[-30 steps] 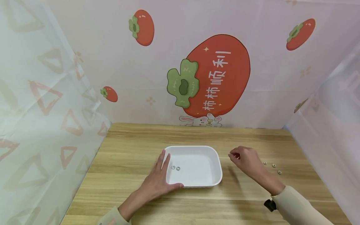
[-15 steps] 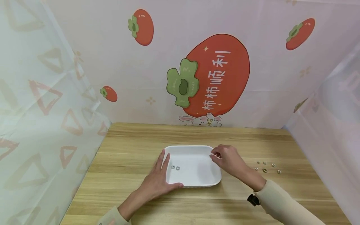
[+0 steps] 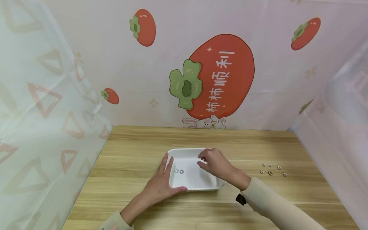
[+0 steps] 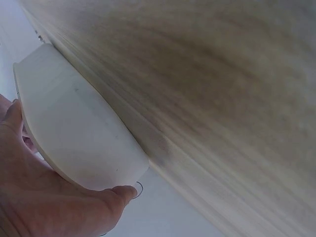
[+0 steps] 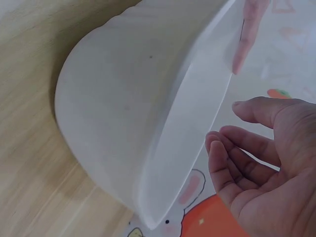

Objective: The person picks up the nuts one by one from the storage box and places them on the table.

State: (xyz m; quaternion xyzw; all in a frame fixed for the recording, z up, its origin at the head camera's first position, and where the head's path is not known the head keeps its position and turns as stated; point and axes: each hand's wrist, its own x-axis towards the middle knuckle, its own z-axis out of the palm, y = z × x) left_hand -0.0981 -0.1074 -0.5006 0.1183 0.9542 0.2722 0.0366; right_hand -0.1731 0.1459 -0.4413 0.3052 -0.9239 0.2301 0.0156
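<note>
A white rectangular tray (image 3: 195,185) sits on the wooden table. My left hand (image 3: 161,185) rests against its left end with fingers spread and fairly straight, the thumb lying along the front rim. In the left wrist view the thumb (image 4: 123,192) touches the tray's outer wall. Two small silver rings (image 3: 181,172) lie inside near those fingers. Over the right half of the tray hovers my right hand (image 3: 215,163). Its thumb (image 5: 256,109) stands apart from the loosely bent fingers (image 5: 222,168), and nothing shows between them. The right hand hides part of the tray floor.
Several small metal rings (image 3: 279,167) lie on the table right of the tray, in two loose rows; one darker ring (image 3: 270,173) is larger. A printed cloth (image 3: 138,76) with persimmon pictures hangs behind the table (image 3: 132,153), and more cloth stands at both sides.
My right hand has moved left, from beside the tray to above it, and its thumb and fingertips have parted. Rings it was covering at the right now show. The left hand stays put.
</note>
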